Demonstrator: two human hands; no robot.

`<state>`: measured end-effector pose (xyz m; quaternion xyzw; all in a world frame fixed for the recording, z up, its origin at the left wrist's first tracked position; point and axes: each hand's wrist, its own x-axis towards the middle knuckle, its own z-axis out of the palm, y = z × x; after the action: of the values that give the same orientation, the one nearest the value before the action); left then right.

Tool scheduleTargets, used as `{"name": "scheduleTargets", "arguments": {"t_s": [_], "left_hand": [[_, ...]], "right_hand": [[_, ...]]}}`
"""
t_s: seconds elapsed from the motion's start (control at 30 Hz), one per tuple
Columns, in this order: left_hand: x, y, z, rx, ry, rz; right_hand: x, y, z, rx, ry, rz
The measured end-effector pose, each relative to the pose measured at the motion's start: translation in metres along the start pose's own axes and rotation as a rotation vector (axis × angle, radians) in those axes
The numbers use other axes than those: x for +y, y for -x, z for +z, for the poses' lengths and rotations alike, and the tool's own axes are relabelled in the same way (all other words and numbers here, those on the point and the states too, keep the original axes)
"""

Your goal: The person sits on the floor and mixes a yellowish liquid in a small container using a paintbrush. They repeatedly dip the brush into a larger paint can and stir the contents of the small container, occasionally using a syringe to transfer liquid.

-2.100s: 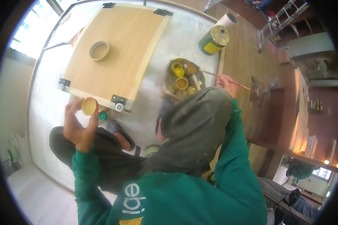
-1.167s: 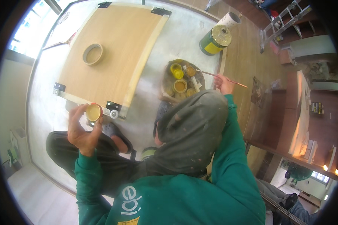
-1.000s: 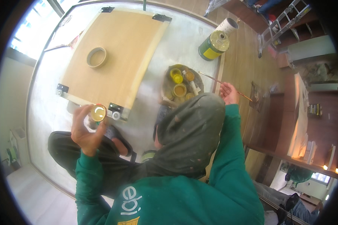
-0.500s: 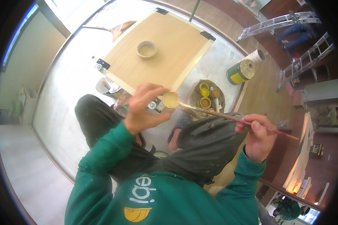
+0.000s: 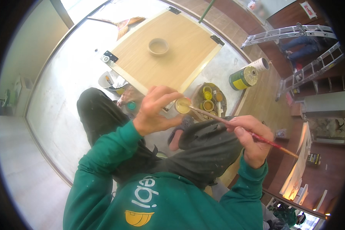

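My left hand (image 5: 157, 109) pinches a small round cup (image 5: 183, 105) with pale yellow paint inside, held up in front of my knees. In my right hand (image 5: 253, 137) is a long, thin paintbrush (image 5: 214, 116) with a reddish, paint-stained handle. Its tip reaches into the cup. Beyond my hands lies a light wood panel (image 5: 142, 65) with dark metal fittings at its corners. On the panel stands a round bowl (image 5: 158, 47). Just right of the cup, a round tray (image 5: 199, 92) carries several small pots, one of them a yellow pot (image 5: 207, 95).
A green and yellow can (image 5: 243, 78) lies to the right beside a white roll (image 5: 260, 64). A white bucket (image 5: 107, 81) with a brush stands left of the panel. A broom (image 5: 123, 27) rests behind it. A person stands by an aluminium ladder (image 5: 287, 35) at the far right.
The brush tip has moved from the cup's rim into the cup. Both hands have drawn closer together, the left one shifting right and the right one left.
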<state>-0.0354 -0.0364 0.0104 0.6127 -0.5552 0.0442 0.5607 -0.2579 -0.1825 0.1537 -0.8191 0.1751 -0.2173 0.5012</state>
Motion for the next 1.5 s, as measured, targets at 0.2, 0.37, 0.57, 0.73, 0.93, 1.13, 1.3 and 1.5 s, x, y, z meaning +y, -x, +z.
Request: {"name": "scheduleTargets", "arguments": {"t_s": [0.2,0.37,0.57,0.73,0.93,1.13,1.3,1.5], "left_hand": [[0.001,0.003,-0.003,-0.003,-0.013,0.001],[0.001,0.004,-0.001,-0.016,-0.014,0.007],[0.002,0.004,0.002,-0.023,-0.010,0.005],[0.001,0.006,0.003,-0.005,-0.008,0.018],[0.001,0.005,0.004,-0.019,-0.007,0.008],[0.001,0.006,0.005,-0.018,0.000,0.018],[0.001,0.007,0.004,-0.025,-0.007,0.015],[0.001,0.008,0.003,-0.035,-0.002,0.005]], "right_hand": [[-0.002,0.001,0.001,-0.010,0.064,-0.048],[-0.005,0.004,0.003,-0.063,0.088,-0.073],[-0.003,0.006,0.005,-0.009,0.080,-0.059],[-0.004,0.006,-0.003,-0.041,0.138,-0.094],[-0.009,0.007,0.004,-0.102,0.181,-0.138],[-0.007,0.007,0.006,-0.029,0.170,-0.127],[-0.005,0.008,0.002,-0.029,0.176,-0.133],[-0.013,0.011,0.006,-0.075,0.190,-0.109]]}}
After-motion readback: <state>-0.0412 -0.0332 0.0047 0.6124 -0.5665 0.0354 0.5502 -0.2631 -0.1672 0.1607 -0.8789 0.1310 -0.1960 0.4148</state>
